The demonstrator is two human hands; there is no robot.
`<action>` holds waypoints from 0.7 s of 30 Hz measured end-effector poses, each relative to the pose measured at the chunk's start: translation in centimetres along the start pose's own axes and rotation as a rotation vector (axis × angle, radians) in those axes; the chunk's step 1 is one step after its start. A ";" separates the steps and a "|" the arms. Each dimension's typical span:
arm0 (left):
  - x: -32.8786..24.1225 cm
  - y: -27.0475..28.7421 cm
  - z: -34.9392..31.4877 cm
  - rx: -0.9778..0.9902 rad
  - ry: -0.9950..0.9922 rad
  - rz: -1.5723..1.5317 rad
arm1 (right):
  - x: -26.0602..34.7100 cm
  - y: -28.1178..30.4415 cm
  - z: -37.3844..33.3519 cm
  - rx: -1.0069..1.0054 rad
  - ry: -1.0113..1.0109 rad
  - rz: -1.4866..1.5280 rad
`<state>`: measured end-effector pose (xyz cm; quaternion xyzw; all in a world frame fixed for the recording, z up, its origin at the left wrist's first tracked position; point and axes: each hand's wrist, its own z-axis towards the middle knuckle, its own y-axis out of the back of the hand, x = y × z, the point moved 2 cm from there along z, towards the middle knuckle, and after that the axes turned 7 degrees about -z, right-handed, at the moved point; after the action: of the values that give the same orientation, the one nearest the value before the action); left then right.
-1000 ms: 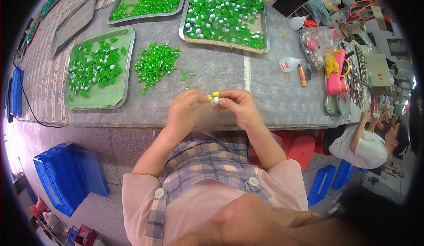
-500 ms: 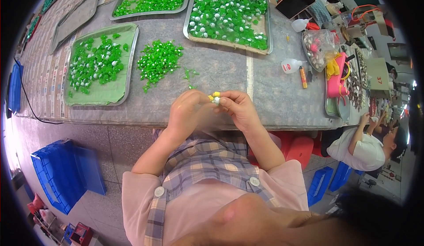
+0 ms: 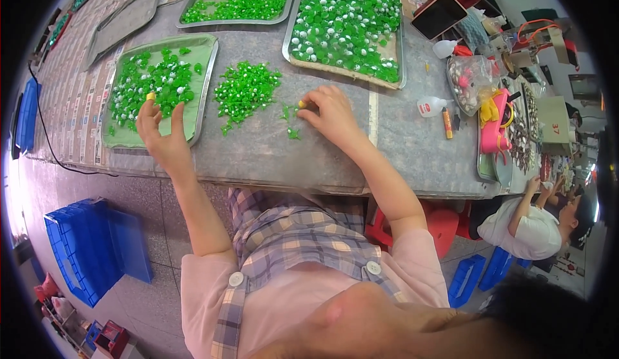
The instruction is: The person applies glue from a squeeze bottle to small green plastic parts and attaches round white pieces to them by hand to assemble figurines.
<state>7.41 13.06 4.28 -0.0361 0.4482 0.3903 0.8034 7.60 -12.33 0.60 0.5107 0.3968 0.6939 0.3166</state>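
Some green pieces [image 3: 293, 133] lie beside the curled right hand [image 3: 333, 118], grip unclear; the left hand [image 3: 165, 138] gapes wide.

Blue crates [image 3: 82, 256] low L; red stool [image 3: 442, 230] low R; orange tube [image 3: 447, 124] nr squeeze btl [image 3: 431, 106]; co-worker [image 3: 538, 231] far R.

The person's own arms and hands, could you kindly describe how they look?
Pale pink sleeves end near the elbows, leaving the forearms bare. The left hand and right hand are ungloved, each with a small yellow covering on a fingertip.
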 end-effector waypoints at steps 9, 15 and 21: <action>-3.9 -6.2 -7.8 0.751 0.516 -0.636 | 2.3 3.0 -2.4 -0.086 0.226 0.009; -4.7 -7.3 -10.1 0.932 0.926 -0.897 | 0.5 6.5 -5.9 -0.350 0.155 0.120; -5.0 -7.9 -10.2 0.763 1.050 -1.051 | -13.3 10.5 -10.2 -1.077 -0.520 0.126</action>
<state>4.07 0.44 -0.32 -0.1431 0.7906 -0.2814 0.5248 1.11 -31.03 2.02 0.4539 -0.1321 0.6672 0.5756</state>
